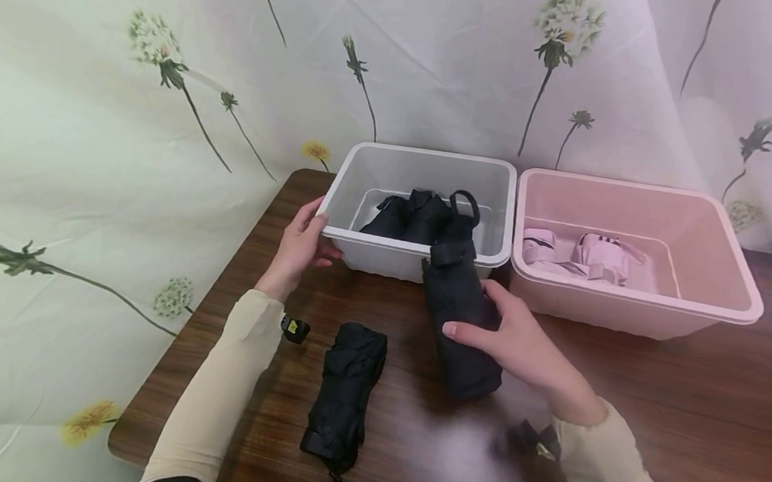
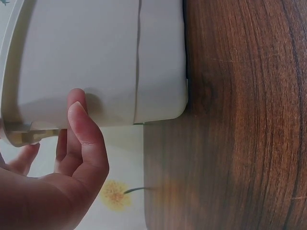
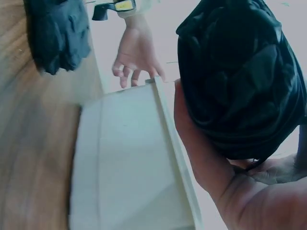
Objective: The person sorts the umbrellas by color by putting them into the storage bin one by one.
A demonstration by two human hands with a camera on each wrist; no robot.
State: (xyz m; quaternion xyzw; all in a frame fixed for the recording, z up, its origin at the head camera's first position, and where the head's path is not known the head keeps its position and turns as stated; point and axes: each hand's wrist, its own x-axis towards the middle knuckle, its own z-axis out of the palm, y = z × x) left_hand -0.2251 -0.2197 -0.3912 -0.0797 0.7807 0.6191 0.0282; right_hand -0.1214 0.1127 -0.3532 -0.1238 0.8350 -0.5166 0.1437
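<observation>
On a wooden bench (image 1: 618, 410), the right hand (image 1: 521, 342) grips a folded black umbrella (image 1: 458, 315), its strap end resting on the white bin (image 1: 426, 161)'s near rim. The left hand (image 1: 300, 245) clasps that bin's left corner, likely steadying it. A pink bin (image 1: 642, 189) sits right.

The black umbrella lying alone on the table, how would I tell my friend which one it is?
Find the white bin on the wooden table, held at its corner by the left hand. In front of it, beside that arm's sleeve, lies a folded black umbrella. Unlike the others, nobody holds it and it isn't in a bin.
</observation>
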